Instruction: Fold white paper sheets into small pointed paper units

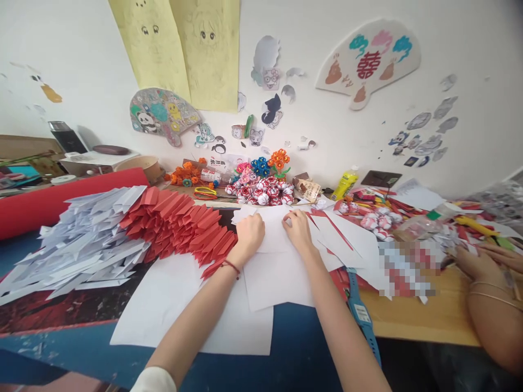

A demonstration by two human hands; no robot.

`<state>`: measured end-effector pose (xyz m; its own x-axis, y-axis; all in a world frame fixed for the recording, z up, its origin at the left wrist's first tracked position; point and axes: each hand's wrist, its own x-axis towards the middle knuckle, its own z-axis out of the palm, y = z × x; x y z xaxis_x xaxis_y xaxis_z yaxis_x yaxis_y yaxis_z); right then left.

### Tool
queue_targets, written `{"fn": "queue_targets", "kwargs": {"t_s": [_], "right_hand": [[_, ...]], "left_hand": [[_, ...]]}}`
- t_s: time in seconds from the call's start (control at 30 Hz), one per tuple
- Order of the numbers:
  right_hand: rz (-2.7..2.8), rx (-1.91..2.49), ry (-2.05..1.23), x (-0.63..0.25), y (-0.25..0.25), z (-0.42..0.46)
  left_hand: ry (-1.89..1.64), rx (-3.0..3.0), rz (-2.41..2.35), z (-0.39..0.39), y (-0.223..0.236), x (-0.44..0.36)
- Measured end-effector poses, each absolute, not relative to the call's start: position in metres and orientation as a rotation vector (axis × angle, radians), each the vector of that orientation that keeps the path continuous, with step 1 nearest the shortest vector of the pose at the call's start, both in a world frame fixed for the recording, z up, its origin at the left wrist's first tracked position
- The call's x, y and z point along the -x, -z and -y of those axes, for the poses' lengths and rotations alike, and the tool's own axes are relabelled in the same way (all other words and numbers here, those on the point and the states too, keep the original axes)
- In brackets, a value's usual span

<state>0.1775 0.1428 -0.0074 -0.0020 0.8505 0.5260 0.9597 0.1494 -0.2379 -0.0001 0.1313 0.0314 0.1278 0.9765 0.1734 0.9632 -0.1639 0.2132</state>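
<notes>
My left hand, with a dark red cord on its wrist, is closed at the left part of a small sheet of white paper. At that sheet's right edge, my right hand pinches it with thumb and forefinger. Larger white sheets lie flat beneath. Left of my left hand is a dense row of folded red paper strips. Beyond it lies a heap of folded white paper pieces. More white sheets with red paper between them lie beside my right hand.
Red-and-white paper balls, craft flowers and yellow-handled scissors line the wall. A red roll lies at left. A blue watch hangs over the table edge. Another person's hands work at right, near a yellow bottle.
</notes>
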Motion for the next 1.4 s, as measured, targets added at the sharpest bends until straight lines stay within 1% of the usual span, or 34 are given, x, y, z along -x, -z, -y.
{"fn": "queue_targets", "kwargs": {"t_s": [0.33,0.77,1.1,1.27,1.4], "right_hand": [[1.874,1.751,0.189,-0.178,0.027,-0.155],[1.853,1.831,0.180,-0.178,0.025,-0.156],[1.764,2.074,0.167,-0.174,0.004,-0.134],[1.797,2.179,0.111,-0.168,0.004,-0.132],[1.774,2.263,0.102,-0.161,0.002,-0.135]], "left_hand": [[-0.371,-2.360,-1.958,-0.131,-0.026,0.006],[-0.336,-2.325,-1.969,-0.122,-0.032,0.016],[-0.486,-2.302,-2.008,-0.130,-0.040,0.019],[-0.684,-2.166,-1.971,-0.135,-0.038,0.019],[-0.626,-2.132,-1.886,-0.133,-0.033,0.022]]}}
